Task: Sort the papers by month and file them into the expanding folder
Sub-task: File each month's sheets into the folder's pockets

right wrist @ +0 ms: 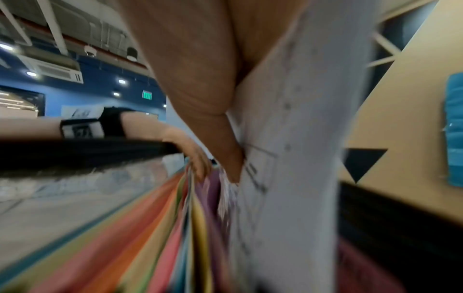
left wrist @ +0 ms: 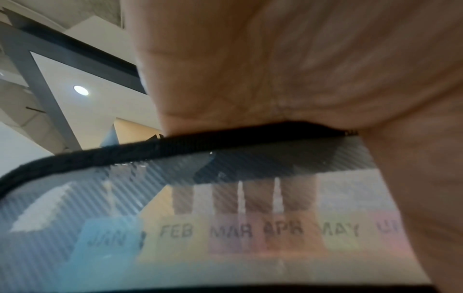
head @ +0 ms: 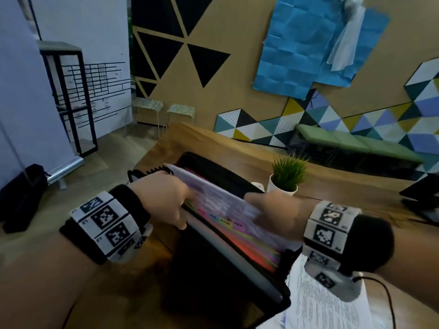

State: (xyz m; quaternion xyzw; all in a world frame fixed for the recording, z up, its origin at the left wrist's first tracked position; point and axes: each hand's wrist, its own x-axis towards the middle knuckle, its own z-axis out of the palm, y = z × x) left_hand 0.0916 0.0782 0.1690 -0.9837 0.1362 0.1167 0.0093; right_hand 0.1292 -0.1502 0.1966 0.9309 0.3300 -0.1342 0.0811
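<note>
Both my hands are at the expanding folder [head: 228, 236], which stands open on the wooden counter [head: 213, 143] straight in front of me. My left hand [head: 164, 198] grips the folder's near black rim at its left end, thumb on the outside and fingers [right wrist: 200, 166] curled over the edge in among the coloured dividers [right wrist: 155, 237]; the left wrist view shows the palm pressed on the black binding above the clear front panel, with tabs reading JAN, FEB, MAR, APR and MAY behind it. My right hand [head: 273, 212] pinches a printed sheet of paper [head: 213, 198] at its right edge, thumb [right wrist: 200, 79] on one face and the rest of the hand behind it, and the sheet slants down into the folder's pockets, its lower edge in among the purple dividers. From above I can read tabs marked JUL, AUG and SEP just in front of the sheet; which pocket it stands in I cannot tell, since the motion blurs it. More printed papers [head: 327, 305] lie flat on the counter at the folder's near right corner, under my right wrist. Beyond the folder a small green plant in a white pot [head: 285, 179] stands on the counter, and a dark object sits at the far right edge
</note>
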